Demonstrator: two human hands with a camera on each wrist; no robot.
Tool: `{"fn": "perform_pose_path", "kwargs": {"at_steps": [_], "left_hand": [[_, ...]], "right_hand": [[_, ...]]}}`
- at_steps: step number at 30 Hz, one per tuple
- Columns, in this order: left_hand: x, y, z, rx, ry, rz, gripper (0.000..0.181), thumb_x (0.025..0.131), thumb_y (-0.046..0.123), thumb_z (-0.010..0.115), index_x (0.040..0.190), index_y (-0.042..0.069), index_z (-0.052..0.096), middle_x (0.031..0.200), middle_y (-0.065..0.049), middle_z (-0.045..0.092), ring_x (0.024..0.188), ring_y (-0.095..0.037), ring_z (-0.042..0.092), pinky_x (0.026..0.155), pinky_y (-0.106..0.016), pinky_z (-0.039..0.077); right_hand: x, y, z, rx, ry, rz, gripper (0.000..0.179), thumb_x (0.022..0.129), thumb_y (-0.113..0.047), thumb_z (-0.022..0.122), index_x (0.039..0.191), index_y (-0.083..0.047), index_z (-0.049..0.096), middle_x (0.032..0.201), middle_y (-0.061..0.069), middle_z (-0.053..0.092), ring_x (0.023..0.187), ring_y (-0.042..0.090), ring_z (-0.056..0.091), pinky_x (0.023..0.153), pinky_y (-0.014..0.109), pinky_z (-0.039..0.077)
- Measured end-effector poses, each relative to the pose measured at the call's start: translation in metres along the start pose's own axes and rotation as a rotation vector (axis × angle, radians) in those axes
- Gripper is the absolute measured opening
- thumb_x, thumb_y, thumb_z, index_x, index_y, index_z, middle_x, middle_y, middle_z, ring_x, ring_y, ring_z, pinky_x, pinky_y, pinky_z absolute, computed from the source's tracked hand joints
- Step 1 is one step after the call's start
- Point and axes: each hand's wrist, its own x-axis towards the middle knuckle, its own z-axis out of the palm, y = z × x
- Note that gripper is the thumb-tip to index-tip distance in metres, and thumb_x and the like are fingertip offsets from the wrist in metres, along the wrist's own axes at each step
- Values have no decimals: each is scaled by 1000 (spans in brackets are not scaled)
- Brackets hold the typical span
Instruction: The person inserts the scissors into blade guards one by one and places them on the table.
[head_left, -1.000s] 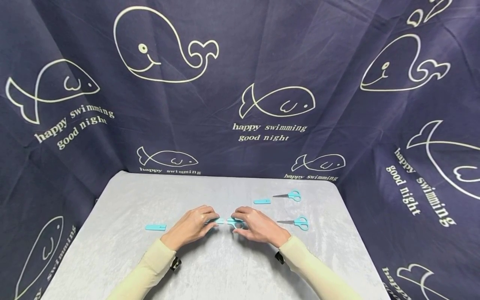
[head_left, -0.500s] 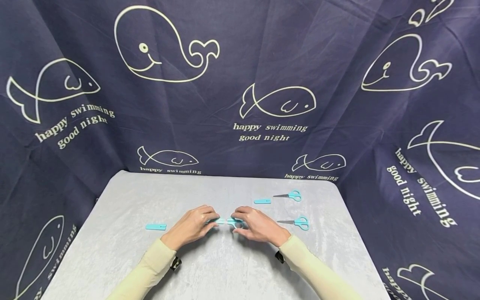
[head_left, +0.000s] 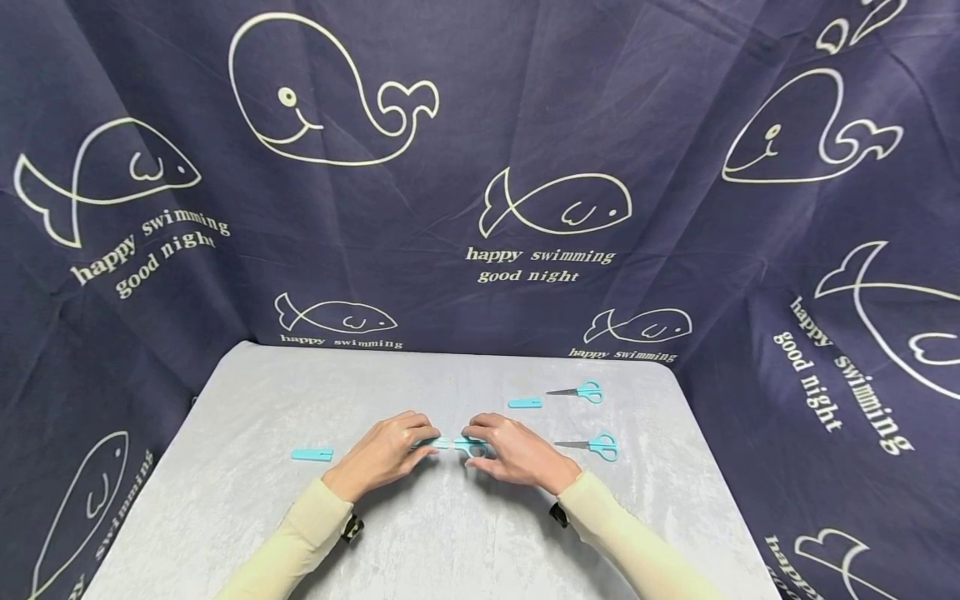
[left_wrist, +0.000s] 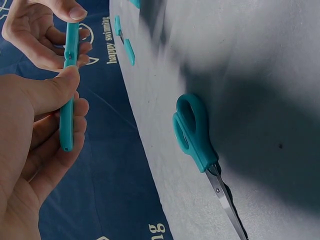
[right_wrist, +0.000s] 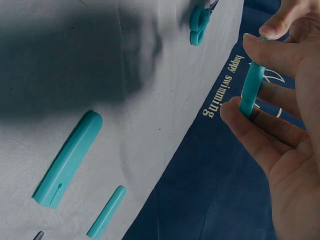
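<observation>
My left hand pinches a turquoise blade cover near the middle of the table. Facing it, my right hand grips the turquoise handles of a pair of scissors, thumb below and fingers above in the head view. Cover and handles lie in one line, end to end, and the blades of this pair are out of sight. Right of my right hand lies a second pair of scissors, blades bare. A loose blade cover lies to the left of my left hand.
Farther back on the right, a third pair of scissors lies with bare blades toward another blade cover. All this rests on a pale grey cloth-covered table. A dark blue printed curtain encloses the back and sides.
</observation>
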Motion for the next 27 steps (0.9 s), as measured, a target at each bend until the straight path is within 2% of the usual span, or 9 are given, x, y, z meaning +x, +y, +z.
{"fn": "perform_pose_path", "kwargs": {"at_steps": [6, 14, 27], "left_hand": [[0, 0, 1, -4, 2, 2, 19, 81, 19, 81, 97, 13, 73, 89, 6, 63, 80, -5, 56, 69, -23, 53], [-2, 1, 2, -3, 0, 13, 19, 83, 22, 80, 98, 13, 74, 89, 4, 65, 80, -6, 57, 68, -23, 54], [0, 2, 2, 17, -3, 11, 18, 84, 24, 79, 99, 14, 74, 90, 7, 64, 81, -4, 57, 68, -22, 53]], "right_hand": [[0, -1, 1, 3, 16, -3, 36, 87, -33, 75, 114, -10, 68, 109, 2, 62, 95, 12, 61, 83, 27, 54], [-2, -2, 2, -14, 3, -16, 38, 93, -42, 65, 116, -12, 67, 111, 1, 62, 96, 10, 60, 82, 24, 53], [-1, -2, 0, -8, 12, -17, 37, 91, -38, 69, 116, -10, 67, 111, 2, 62, 97, 11, 61, 83, 26, 54]]}}
